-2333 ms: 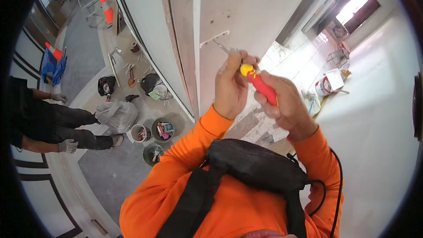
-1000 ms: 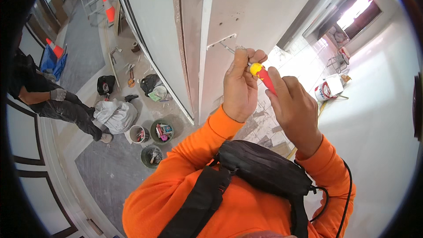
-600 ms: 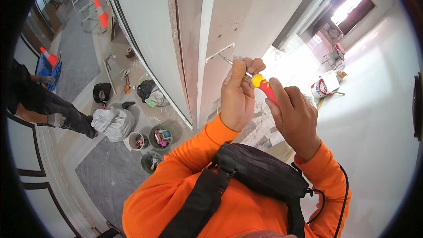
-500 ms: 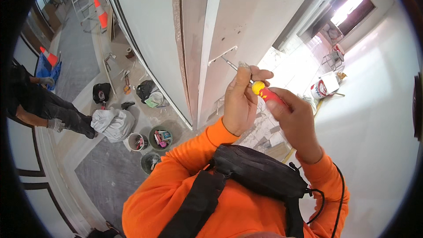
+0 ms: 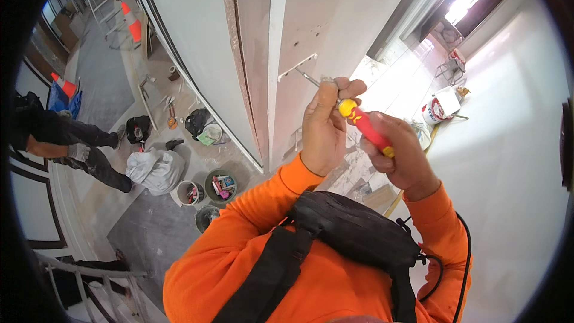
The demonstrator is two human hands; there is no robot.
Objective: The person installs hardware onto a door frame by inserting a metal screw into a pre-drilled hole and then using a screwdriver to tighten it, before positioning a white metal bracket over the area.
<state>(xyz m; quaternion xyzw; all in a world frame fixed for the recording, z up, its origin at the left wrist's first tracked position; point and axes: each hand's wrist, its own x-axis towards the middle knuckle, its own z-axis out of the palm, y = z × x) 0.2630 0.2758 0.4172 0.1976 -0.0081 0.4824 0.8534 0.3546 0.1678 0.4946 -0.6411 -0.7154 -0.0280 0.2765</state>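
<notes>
Screwdriver [image 5: 364, 127]: red-handled with a yellow collar and butt, out ahead of the chest, its thin shaft slanting up and left to a narrow white strip [image 5: 307, 61] on the pale panel [image 5: 353, 6].
Left hand [image 5: 323, 128]: thumb and fingers pinched together about the shaft, just ahead of the collar; exactly where the pads press I can't tell from here.
Right hand [image 5: 397, 146]: fingers curled round the handle, the butt poking out past them.
Tip: at the strip or very near it; whether it sits in a screw head is too small to make out.
Doing it well: I'd want the shaft squared to the panel, since that slant looks likely to let the tip slip. The left fingers should guide lightly so the shaft can spin, while the right hand pushes inward and turns in short, even strokes.
Panel marks: a few small dark holes [image 5: 318, 26] above the strip, worth sparing from a skidding blade.
Behind: a co-worker's gloved hand [image 5: 79, 151], near a white sack [image 5: 154, 170], well apart from this work.
</notes>
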